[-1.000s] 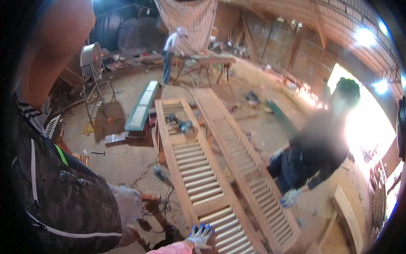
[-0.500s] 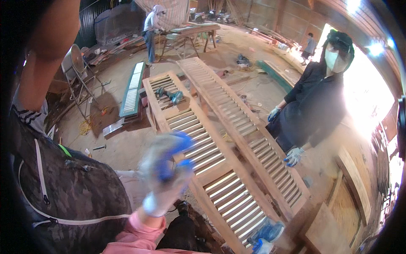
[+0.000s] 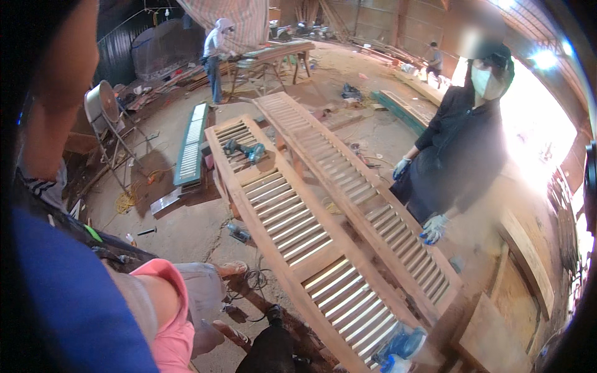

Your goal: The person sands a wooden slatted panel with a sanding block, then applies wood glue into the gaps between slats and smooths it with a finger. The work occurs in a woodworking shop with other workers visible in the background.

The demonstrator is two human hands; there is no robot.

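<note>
My left hand (image 3: 71, 292), in a blue-coated glove, is raised close in front of the camera at the lower left. It appears as a large blue shape, and its fingers cannot be made out. Its pink sleeve (image 3: 171, 311) sits below the bare wrist. At the lower right my right hand (image 3: 395, 364), also gloved, grips a blue power tool that looks like a sander (image 3: 401, 343). This tool rests on the near end of a slatted wooden shutter (image 3: 317, 267). A teal cordless power tool (image 3: 245, 151) lies on the shutter's far end.
A second wooden shutter (image 3: 348, 171) lies alongside, with a masked co-worker (image 3: 469, 137) beyond it, one glove on its edge. Another person's bare arm (image 3: 59, 93) fills the upper left. A teal tool (image 3: 238, 232), cables (image 3: 255, 280) and a green-framed shutter (image 3: 191, 146) are lower down.
My left hand has moved from above the near shutter toward the lower left, close to the camera. My right hand stays on the sander. The view has shifted slightly.
</note>
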